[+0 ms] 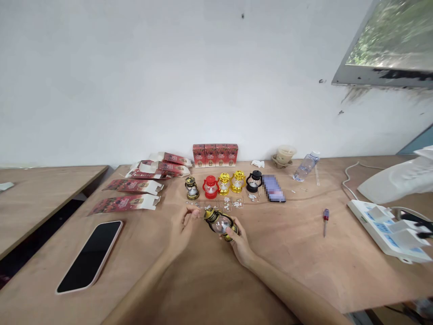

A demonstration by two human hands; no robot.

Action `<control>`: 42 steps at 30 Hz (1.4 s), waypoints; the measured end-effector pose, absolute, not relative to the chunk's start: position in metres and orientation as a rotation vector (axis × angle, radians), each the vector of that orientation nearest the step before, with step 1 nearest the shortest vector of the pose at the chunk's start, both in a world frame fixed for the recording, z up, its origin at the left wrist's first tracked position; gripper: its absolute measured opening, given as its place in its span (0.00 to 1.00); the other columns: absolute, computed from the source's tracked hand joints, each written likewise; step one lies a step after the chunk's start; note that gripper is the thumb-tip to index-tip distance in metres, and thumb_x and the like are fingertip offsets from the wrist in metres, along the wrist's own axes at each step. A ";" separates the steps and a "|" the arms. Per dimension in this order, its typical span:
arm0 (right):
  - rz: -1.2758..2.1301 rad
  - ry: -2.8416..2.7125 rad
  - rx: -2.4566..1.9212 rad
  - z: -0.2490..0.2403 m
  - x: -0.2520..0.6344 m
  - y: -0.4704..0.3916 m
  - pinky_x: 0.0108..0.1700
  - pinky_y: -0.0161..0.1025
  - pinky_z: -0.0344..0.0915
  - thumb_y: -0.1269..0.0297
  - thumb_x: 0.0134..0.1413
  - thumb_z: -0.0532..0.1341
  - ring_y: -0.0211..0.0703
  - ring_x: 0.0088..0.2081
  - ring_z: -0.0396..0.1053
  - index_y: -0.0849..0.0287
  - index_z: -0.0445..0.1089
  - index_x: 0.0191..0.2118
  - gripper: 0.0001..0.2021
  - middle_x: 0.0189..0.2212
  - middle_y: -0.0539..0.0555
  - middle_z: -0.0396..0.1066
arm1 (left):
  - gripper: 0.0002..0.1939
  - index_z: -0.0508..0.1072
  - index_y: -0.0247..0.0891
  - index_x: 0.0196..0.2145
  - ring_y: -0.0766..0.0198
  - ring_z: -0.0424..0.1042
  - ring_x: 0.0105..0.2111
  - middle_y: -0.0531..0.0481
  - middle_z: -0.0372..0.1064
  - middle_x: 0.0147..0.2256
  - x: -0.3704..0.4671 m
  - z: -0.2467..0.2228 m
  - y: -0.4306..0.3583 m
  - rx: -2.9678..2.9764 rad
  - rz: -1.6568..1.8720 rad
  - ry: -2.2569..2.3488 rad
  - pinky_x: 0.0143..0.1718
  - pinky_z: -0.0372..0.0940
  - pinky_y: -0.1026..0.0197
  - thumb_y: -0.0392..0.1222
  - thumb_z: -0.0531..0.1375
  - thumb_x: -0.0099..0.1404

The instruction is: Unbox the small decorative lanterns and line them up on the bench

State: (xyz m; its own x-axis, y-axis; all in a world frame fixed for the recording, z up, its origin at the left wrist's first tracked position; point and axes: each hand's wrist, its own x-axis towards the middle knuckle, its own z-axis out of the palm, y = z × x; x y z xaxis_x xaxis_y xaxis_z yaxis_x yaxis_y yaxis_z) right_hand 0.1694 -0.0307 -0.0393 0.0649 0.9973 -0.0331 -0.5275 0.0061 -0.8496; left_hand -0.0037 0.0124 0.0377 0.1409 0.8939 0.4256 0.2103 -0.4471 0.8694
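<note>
- Plain white wall backs a brown wooden table, with a window at upper right.
- Far left on the table lies a dark-screened phone in a pale pink case; beyond it, red printed cardboard cartons lie on their sides, flaps unfolded.
- The left hand has its fingers curled just beside the held lantern's cap; whether they pinch anything small, I cannot tell.
- Behind that hand stands a bronze-and-black lantern, then a glossy red lantern, with four upright red boxes in a row against the wall.
- At centre, a tilted bronze-and-black lantern with a clear globe is raised above the table, cap toward the left hand.
- Two shiny gold lanterns and small white and metallic parts lie beyond it.
- The right hand grasps this lantern around its base, thumb on the globe side.
- The step looks like handling the cap end; the next move seems to call for a steady right grip and precise left fingertips.
- Rightward: a black lantern, a clear plastic bottle, a small red-handled screwdriver and a white power strip.
</note>
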 end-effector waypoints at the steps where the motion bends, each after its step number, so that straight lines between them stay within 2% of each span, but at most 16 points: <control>1: 1.392 -0.689 -0.825 -0.038 0.169 -0.030 0.28 0.33 0.65 0.54 0.41 0.68 0.36 0.29 0.66 0.55 0.66 0.36 0.17 0.32 0.49 0.69 | 0.12 0.67 0.37 0.28 0.67 0.65 0.30 0.53 0.65 0.26 -0.005 0.041 0.017 1.598 1.288 1.044 0.35 0.59 0.65 0.49 0.58 0.61; 5: 1.404 -0.518 -0.838 -0.036 0.169 -0.026 0.19 0.27 0.58 0.50 0.40 0.68 0.34 0.25 0.62 0.56 0.63 0.31 0.19 0.27 0.47 0.67 | 0.20 0.64 0.36 0.25 0.70 0.64 0.25 0.57 0.58 0.21 -0.005 0.045 0.037 1.178 0.959 0.934 0.29 0.58 0.67 0.55 0.65 0.50; 8: 1.435 -0.513 -0.844 -0.035 0.170 -0.026 0.16 0.26 0.55 0.49 0.39 0.68 0.33 0.23 0.61 0.56 0.61 0.29 0.19 0.25 0.46 0.66 | 0.24 0.63 0.35 0.25 0.72 0.59 0.19 0.60 0.52 0.18 -0.002 0.039 0.043 1.126 0.808 0.912 0.22 0.54 0.69 0.58 0.66 0.46; 11: 1.482 -0.564 -0.837 -0.034 0.169 -0.028 0.16 0.27 0.54 0.47 0.40 0.67 0.33 0.22 0.60 0.57 0.61 0.29 0.20 0.24 0.46 0.65 | 0.27 0.64 0.36 0.26 0.75 0.52 0.16 0.62 0.47 0.17 0.006 0.031 0.039 1.096 0.719 0.893 0.18 0.48 0.71 0.62 0.65 0.44; 15: 1.505 -0.626 -0.856 -0.035 0.167 -0.029 0.16 0.26 0.53 0.44 0.41 0.65 0.32 0.22 0.60 0.57 0.61 0.29 0.21 0.24 0.47 0.66 | 0.29 0.59 0.37 0.25 0.77 0.45 0.15 0.62 0.46 0.17 0.016 0.022 0.030 1.070 0.686 0.902 0.15 0.38 0.73 0.64 0.65 0.44; 18: 1.459 -0.627 -0.872 -0.038 0.165 -0.029 0.16 0.26 0.53 0.45 0.43 0.64 0.32 0.22 0.59 0.57 0.60 0.29 0.20 0.24 0.46 0.65 | 0.29 0.57 0.38 0.25 0.77 0.41 0.14 0.63 0.43 0.17 0.021 0.019 0.025 1.058 0.742 0.931 0.14 0.36 0.73 0.66 0.62 0.45; 25: 1.433 -0.685 -0.892 -0.040 0.161 -0.033 0.16 0.27 0.53 0.46 0.47 0.61 0.32 0.22 0.58 0.56 0.59 0.29 0.18 0.23 0.46 0.64 | 0.29 0.56 0.39 0.23 0.77 0.41 0.13 0.63 0.43 0.17 0.017 0.021 0.021 1.069 0.838 1.007 0.14 0.34 0.72 0.66 0.62 0.45; 31: 1.435 -0.714 -0.936 -0.039 0.159 -0.038 0.18 0.27 0.54 0.45 0.48 0.60 0.33 0.22 0.59 0.56 0.58 0.29 0.19 0.23 0.46 0.62 | 0.28 0.55 0.39 0.23 0.76 0.41 0.14 0.62 0.43 0.17 0.017 0.018 0.011 1.074 0.944 1.069 0.15 0.36 0.71 0.66 0.59 0.49; 35: 1.442 -0.727 -0.927 -0.037 0.160 -0.040 0.17 0.27 0.53 0.44 0.48 0.60 0.32 0.21 0.58 0.56 0.58 0.29 0.19 0.23 0.45 0.61 | 0.30 0.55 0.39 0.22 0.75 0.44 0.16 0.61 0.47 0.18 0.019 0.014 0.002 1.093 1.060 1.083 0.16 0.40 0.70 0.69 0.60 0.46; 42: 1.502 -0.954 -0.887 -0.040 0.162 -0.043 0.18 0.29 0.51 0.46 0.52 0.57 0.31 0.17 0.54 0.55 0.59 0.31 0.17 0.19 0.42 0.60 | 0.30 0.58 0.36 0.19 0.72 0.50 0.21 0.57 0.51 0.19 0.018 0.003 -0.020 1.105 1.167 1.057 0.21 0.48 0.69 0.68 0.61 0.46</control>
State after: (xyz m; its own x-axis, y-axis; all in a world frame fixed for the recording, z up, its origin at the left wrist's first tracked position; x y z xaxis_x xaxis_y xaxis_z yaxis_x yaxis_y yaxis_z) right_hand 0.1622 -0.0428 -0.0401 -0.1252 0.9915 -0.0347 -0.3903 -0.0814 -0.9171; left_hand 0.0179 -0.0200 0.0034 0.0985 0.9940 -0.0468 -0.1443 0.0608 0.9877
